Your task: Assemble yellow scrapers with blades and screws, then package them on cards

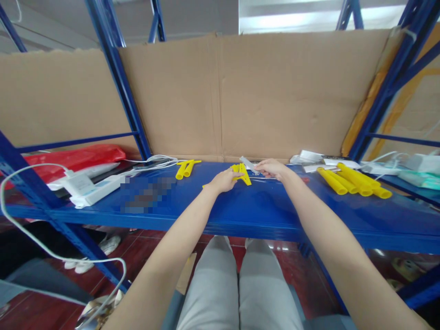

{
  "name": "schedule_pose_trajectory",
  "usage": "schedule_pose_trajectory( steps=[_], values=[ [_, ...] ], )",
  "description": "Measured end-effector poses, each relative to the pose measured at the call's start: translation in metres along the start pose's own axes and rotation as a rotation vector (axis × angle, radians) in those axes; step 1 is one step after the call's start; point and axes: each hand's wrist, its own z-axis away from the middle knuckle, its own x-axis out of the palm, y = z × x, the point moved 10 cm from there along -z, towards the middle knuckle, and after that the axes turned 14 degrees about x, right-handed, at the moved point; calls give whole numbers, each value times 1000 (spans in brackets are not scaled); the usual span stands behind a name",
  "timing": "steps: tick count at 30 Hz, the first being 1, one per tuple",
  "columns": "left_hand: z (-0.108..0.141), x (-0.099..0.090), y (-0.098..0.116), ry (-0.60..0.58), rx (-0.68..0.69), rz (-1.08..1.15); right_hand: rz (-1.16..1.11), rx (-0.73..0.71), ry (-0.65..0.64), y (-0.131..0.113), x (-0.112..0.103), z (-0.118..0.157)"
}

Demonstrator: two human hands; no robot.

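Grey trousers [213, 293] lie closest, at six o'clock, with the person's bare forearms stretching over them onto a blue surface [268, 213]. Clock directions here are taken from the middle of that surface, with twelve toward the cardboard panel [275, 96] behind it.

Just toward twelve is a yellow piece [245, 176] with splayed legs. The left hand [224, 180] comes to it from the nine o'clock side, its fingers clamped on it. Toward one o'clock, the right hand [271, 168] has its fingers pinched together on a pale strip [248, 164], which slants up toward eleven, close beside the yellow piece. Whether the two touch cannot be told, nor exactly what the strip is.

Yellow T-shaped pieces [188, 169] rest at ten o'clock, well apart from the hands; yellow tubes [357, 182] are grouped between two and three. White packets [307, 157] lie at two, and a white power strip [99, 190] at nine, with a red bag [77, 157] beyond it.

The step in hand looks like two-handed close work, the left hand steadying while the right handles the strip. The next move seems to call for a firm left hold and small, careful turns of the right fingers.
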Motion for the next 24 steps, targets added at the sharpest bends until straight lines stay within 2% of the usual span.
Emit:
schedule_pose_trajectory(
  steps=[2,6,16,24],
  values=[
    [-1,1,0,1,8,7,7,17,-102,2,15,3],
    [-2,1,1,9,27,18,109,38,-168,7,29,6],
    [-2,2,-1,5,17,15,268,44,-156,12,33,4],
    [-3,3,-3,37,48,37,326,2,-271,17,45,1]
  ],
)
